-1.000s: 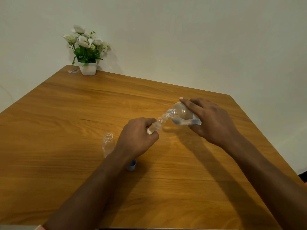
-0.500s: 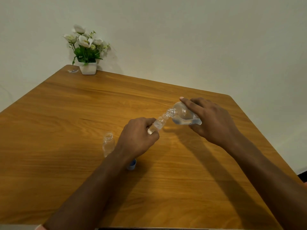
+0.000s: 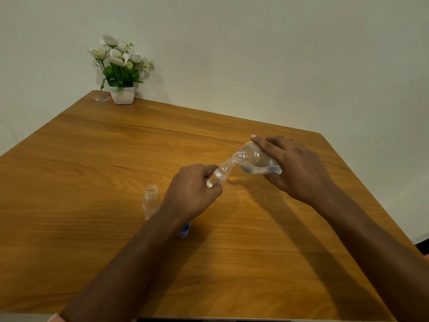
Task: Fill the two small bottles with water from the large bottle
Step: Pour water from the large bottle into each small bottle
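My right hand (image 3: 293,167) grips the large clear bottle (image 3: 256,161), tipped to the left with water pooled in its lower side. Its open mouth meets the mouth of a small clear bottle (image 3: 220,173), which my left hand (image 3: 193,191) holds tilted up toward it above the wooden table (image 3: 92,228). The second small bottle (image 3: 151,201) stands upright and uncapped on the table just left of my left wrist; it looks empty.
A blue cap (image 3: 184,230) lies on the table, partly hidden under my left wrist. A white pot of white flowers (image 3: 121,73) stands at the far left corner beside a small clear scrap (image 3: 101,99). A pale wall rises behind the table.
Almost nothing has moved. Both hands hold the same pouring pose, with the large bottle still tipped into the small one.
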Motion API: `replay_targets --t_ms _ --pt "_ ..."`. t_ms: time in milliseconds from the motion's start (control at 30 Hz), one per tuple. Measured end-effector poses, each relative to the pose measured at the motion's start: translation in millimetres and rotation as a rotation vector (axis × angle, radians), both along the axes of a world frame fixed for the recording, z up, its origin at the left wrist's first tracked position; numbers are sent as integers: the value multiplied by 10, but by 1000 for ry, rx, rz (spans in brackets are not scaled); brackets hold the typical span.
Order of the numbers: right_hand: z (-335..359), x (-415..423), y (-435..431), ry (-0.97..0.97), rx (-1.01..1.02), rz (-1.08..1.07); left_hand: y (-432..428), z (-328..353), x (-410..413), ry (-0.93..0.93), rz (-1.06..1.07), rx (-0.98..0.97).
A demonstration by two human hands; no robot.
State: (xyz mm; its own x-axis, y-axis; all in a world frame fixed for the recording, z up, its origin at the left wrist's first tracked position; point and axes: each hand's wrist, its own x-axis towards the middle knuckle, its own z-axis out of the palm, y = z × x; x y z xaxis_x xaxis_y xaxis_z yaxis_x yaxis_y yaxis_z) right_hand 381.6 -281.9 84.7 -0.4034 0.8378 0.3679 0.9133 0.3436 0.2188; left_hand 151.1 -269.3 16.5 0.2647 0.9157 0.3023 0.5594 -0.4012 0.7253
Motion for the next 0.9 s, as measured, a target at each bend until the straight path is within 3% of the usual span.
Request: replay_targets --t_ms 567,900 --pt "-77 -14 -24 46 -28 -20 18 3 16 -26 0 -39" --pt "-209 -57 -81 201 -61 -30 3 8 30 -70 -7 -59"
